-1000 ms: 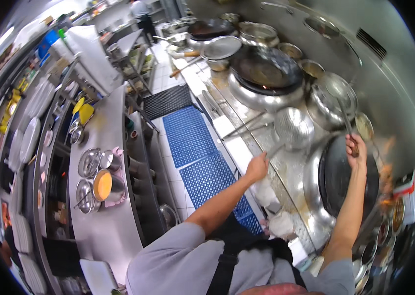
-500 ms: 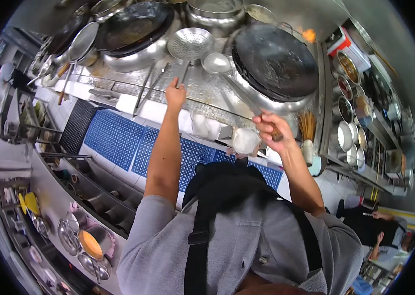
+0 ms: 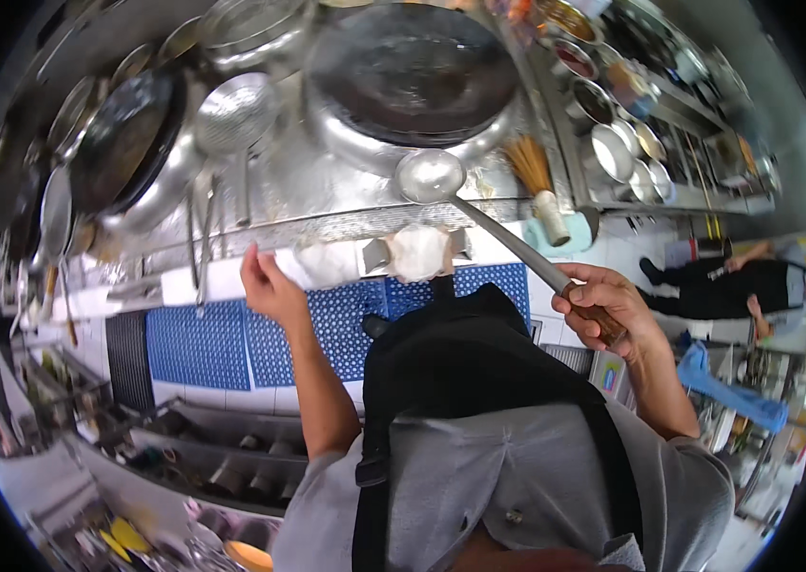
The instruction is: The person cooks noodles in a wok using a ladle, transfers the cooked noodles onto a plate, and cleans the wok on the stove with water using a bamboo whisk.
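My right hand [image 3: 603, 310] is wrapped round the wooden handle of a long steel ladle [image 3: 430, 176]. The ladle's bowl hangs over the counter's front edge, just below the large dark wok [image 3: 413, 67]. My left hand [image 3: 272, 284] is by the white cloth-lined front edge, its fingers loosely bent and apart, with nothing visible in them. Beyond it, a perforated skimmer [image 3: 236, 112] lies on the steel cooktop with its handle toward me, not touched by my hand. Between my hands, a folded white cloth [image 3: 419, 253] sits at the edge.
A bamboo brush [image 3: 529, 162] stands right of the wok. Bowls of sauces and seasonings [image 3: 610, 153] line the right side. Another wok [image 3: 128, 143] rests at left. Blue perforated mats [image 3: 198, 348] cover the floor. A person in a dark apron [image 3: 723, 289] is at far right.
My left hand has come away from the skimmer's handle, leaving the skimmer on the cooktop. The view has turned right. My right hand still holds the ladle.
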Demonstrator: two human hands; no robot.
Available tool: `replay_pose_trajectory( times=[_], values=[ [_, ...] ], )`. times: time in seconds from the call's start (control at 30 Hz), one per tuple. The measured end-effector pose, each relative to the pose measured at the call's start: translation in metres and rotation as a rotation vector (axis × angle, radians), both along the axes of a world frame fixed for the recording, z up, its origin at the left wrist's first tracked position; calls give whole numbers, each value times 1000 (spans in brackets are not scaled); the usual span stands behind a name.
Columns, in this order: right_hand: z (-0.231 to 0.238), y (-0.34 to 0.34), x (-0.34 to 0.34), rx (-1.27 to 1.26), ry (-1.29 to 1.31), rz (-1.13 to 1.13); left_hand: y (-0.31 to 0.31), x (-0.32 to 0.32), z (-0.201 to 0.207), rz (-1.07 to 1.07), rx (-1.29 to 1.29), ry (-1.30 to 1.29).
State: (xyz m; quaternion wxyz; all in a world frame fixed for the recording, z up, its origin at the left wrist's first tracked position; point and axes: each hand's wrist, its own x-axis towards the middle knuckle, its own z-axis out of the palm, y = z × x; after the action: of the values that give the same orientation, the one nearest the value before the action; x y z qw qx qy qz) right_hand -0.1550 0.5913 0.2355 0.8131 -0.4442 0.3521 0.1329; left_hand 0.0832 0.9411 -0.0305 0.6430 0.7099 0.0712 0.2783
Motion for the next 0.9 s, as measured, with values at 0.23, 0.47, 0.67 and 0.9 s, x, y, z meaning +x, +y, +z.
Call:
replay_pose_trajectory(
  times=[0.23, 0.47, 0.67, 0.9],
  values=[
    [26, -35, -18, -281, 89, -95, 1, -116, -108, -283, 226, 508],
    [4, -143, 20, -688, 86, 52, 120, -299, -305, -746, 953, 1067],
    [-36, -255, 155, -1189, -57, 295, 130, -327, -270, -587, 664, 1213],
    [-62, -206, 412, -1486, -457, 216, 85, -286, -206, -40, -335, 1106]
  ],
)
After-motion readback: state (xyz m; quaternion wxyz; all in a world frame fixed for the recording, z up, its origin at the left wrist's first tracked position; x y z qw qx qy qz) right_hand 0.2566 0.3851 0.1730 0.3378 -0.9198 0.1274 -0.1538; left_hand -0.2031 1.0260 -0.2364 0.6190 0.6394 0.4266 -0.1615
